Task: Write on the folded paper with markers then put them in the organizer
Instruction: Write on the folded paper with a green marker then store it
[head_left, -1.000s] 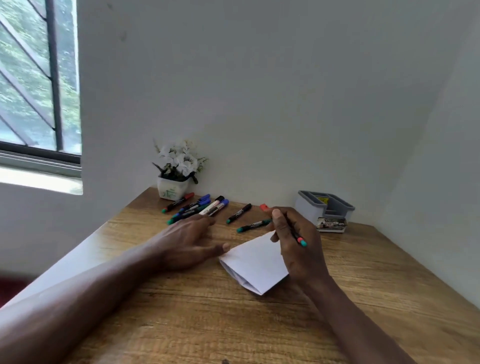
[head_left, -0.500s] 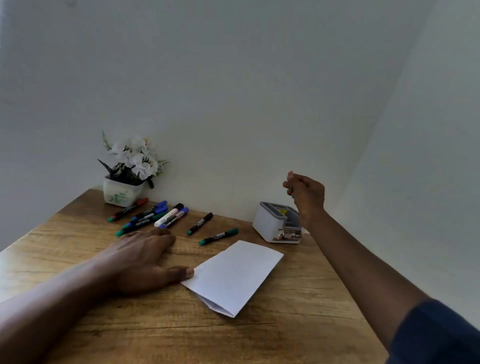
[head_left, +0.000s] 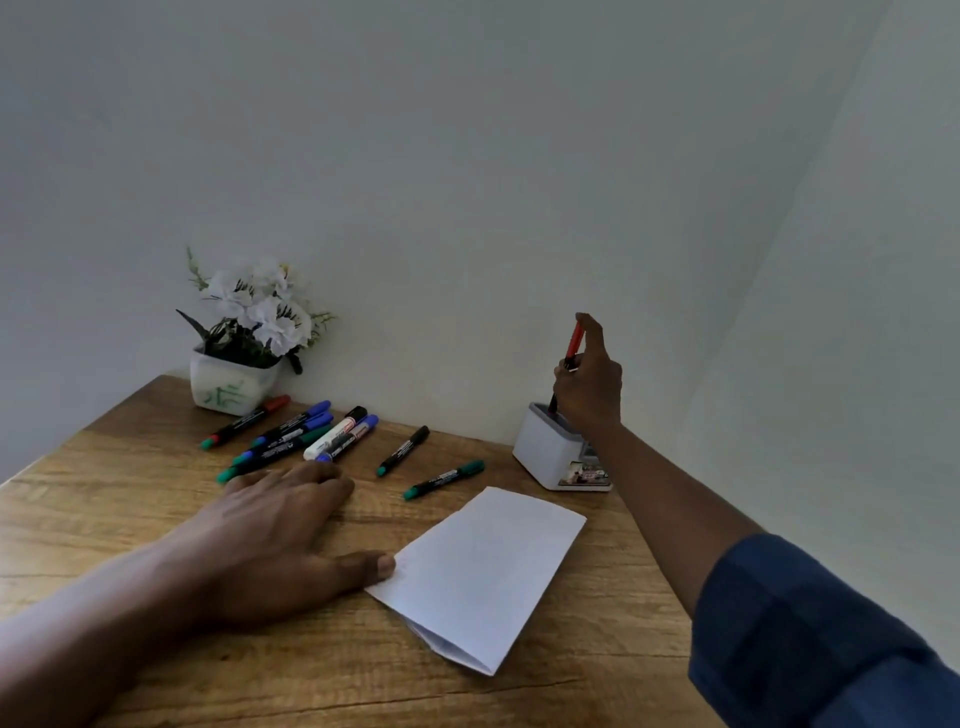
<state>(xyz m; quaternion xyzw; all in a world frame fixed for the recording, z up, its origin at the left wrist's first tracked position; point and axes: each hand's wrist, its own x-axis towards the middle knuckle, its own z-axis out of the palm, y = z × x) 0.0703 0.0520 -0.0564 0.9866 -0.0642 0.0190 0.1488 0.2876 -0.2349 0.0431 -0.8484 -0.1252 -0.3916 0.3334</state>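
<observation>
Right hand (head_left: 589, 387) pinches red-capped marker (head_left: 573, 340) upright, tip entering organizer (head_left: 548, 447) directly below. Advise: keep vertical, lower fully, then release. Left hand (head_left: 275, 525) lies flat, thumb touching folded paper (head_left: 485, 566), well left-below.

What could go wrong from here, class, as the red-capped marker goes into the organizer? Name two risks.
1. The right hand grips the red-capped marker upright, its lower end at the opening of the organizer. If the marker catches the rim, the small organizer may tip or slide.
2. The left hand touches only one corner of the folded paper with its thumb, so a stray brush could shift the paper.
</observation>
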